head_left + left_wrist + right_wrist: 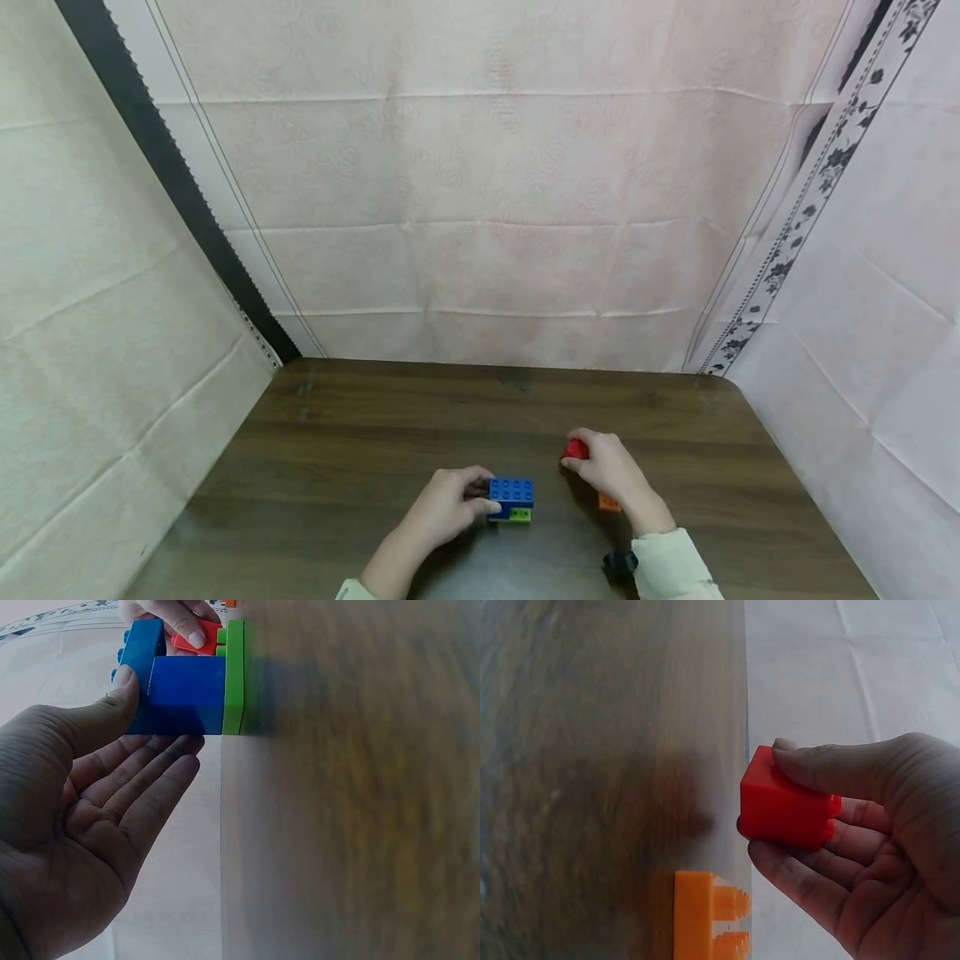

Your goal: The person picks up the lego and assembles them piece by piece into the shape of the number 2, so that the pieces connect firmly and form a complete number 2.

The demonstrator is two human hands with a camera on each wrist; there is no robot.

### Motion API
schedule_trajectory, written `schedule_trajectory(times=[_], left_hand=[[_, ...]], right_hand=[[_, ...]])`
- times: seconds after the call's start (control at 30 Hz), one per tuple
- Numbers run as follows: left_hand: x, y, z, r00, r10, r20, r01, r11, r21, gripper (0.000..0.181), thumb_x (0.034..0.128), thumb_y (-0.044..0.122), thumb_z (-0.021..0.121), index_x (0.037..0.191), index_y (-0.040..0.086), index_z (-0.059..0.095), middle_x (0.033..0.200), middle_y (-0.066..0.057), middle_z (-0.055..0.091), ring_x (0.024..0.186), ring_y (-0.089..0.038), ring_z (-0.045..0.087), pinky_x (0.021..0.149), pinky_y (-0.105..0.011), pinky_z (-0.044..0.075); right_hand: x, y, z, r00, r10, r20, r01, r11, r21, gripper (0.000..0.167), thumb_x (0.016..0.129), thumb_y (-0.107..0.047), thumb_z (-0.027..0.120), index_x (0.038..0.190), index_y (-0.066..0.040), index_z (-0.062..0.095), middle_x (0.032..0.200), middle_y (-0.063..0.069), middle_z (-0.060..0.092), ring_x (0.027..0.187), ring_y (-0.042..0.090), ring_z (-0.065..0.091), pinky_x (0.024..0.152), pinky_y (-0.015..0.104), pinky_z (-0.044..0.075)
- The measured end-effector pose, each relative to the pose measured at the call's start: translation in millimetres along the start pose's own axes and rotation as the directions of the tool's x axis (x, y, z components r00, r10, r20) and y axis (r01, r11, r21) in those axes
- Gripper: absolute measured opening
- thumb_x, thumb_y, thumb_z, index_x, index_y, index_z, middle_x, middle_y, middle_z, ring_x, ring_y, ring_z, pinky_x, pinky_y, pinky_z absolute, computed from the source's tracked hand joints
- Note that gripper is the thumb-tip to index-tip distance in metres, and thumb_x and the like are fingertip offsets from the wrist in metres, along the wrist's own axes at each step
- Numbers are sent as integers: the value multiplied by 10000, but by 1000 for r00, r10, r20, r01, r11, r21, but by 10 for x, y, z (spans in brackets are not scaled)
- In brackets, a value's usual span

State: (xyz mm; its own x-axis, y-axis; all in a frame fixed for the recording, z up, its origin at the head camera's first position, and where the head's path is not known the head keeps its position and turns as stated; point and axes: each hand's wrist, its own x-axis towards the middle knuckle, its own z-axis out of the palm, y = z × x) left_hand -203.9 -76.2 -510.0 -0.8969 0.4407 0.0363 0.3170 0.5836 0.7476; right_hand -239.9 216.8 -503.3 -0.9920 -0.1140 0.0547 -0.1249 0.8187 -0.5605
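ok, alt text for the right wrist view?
A person's right-hand grip holds a red toy block, its studs toward the palm. Lower left of it in the picture, an orange block, cut off by the bottom edge, sits on a wooden table; pale cloth fills the background at right.

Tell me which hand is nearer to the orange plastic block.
Right. The right hand is close by, just beyond the orange block, its wrist beside it; the left hand is farther off, to the block's left.
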Motion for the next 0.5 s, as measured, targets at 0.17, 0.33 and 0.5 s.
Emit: schedule_trajectory(times=[0.17, 0.33, 0.5], left_hand=[[-3, 10, -6, 1000, -9, 7, 9, 1000, -3, 260, 889, 336, 779, 1100, 200, 714, 983, 91, 721, 925, -85, 678, 821, -348, 561], [-1, 8, -5, 1000, -8, 5, 8, 1000, -3, 256, 889, 340, 778, 1097, 203, 716, 979, 96, 719, 920, -80, 677, 816, -341, 562], [2, 3, -3, 1000, -8, 7, 8, 1000, -7, 258, 891, 341, 775, 1101, 202, 715, 986, 90, 720, 924, -84, 678, 812, -338, 564]], right_hand=[[-11, -33, 0, 1000, -13, -10, 13, 1000, 11, 405, 855, -202, 819, 1221, -92, 685, 1031, 60, 676, 817, 204, 566, 707, 376, 552], [-26, -92, -14, 1000, -28, -5, 28, 999, 33, 401, 863, -211, 814, 1228, -105, 684, 1022, 40, 680, 813, 186, 571, 692, 355, 540], [-64, -162, -35, 999, -37, 13, 37, 998, 53, 394, 866, -224, 813, 1226, -127, 687, 999, 15, 675, 816, 172, 575, 690, 350, 535]])
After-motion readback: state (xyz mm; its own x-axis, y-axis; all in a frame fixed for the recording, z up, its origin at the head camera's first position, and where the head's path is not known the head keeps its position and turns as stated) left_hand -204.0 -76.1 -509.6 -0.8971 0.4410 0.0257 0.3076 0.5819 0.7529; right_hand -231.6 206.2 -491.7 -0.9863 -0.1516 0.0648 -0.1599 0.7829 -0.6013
